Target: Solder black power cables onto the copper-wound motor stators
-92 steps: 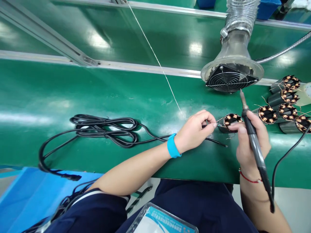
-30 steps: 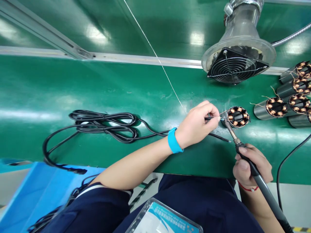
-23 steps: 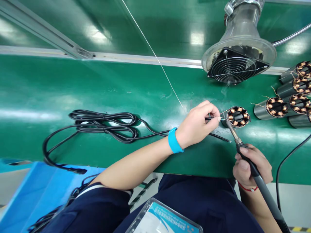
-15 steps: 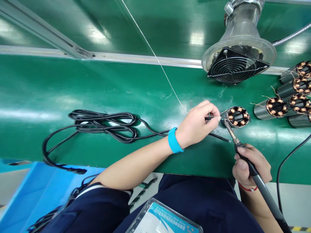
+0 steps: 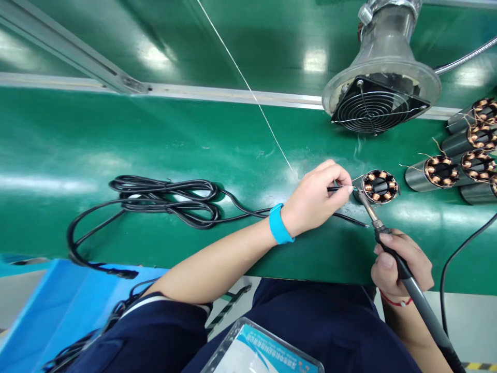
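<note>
My left hand (image 5: 320, 196) pinches the end of a black cable at the left side of a motor stator (image 5: 379, 187), whose copper coils face up toward me. From that hand the black cable (image 5: 166, 201) runs left to a loose coil on the bench; another cable end (image 5: 351, 220) pokes out beneath the fingers. Wrapped around the handle of a soldering iron (image 5: 404, 269) is my right hand (image 5: 404, 263). The iron's tip meets the wire end beside the stator. Thin smoke rises behind it. The exact joint is too small to make out.
A fume extractor (image 5: 373, 98) with a fan grille hangs over the back of the green bench (image 5: 240, 134). Several more stators (image 5: 433, 173) stand at the right. A thin solder wire (image 5: 248, 88) slants down from above. More cables lie in a blue bin (image 5: 50, 311) below left.
Both hands, the iron and the stator hold almost the same place. The smoke has shifted shape and rises toward the fan.
</note>
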Tool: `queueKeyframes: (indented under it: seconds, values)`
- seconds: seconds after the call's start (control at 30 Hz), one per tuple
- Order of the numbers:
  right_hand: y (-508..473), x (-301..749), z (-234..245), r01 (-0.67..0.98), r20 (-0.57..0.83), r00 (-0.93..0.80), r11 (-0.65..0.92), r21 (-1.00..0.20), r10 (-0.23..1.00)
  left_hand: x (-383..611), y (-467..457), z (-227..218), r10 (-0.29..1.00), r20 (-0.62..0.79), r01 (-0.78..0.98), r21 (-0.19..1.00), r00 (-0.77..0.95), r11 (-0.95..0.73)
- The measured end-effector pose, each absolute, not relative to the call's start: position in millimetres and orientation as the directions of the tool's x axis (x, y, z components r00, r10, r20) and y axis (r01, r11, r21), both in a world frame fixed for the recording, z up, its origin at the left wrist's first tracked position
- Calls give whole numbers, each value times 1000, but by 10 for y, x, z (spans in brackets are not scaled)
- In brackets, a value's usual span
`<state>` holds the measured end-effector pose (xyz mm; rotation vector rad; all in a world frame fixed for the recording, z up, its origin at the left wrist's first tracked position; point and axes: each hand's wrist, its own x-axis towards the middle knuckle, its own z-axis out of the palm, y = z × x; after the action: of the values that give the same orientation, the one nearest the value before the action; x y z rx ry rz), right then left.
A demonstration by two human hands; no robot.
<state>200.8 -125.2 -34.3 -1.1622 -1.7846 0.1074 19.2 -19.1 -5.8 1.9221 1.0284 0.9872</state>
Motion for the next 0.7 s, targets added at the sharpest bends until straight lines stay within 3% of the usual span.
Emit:
queueKeyframes:
  seconds: [0.43,0.7]
  values:
    - [-1231,1992,-277,609,737,-63,611,-506,673,194,-181,-75,875,293,279,867,386,-414]
    - [-1159,1955,-257,652,741,-9,566,-504,671,193,-181,-53,884,257,307,869,391,-388]
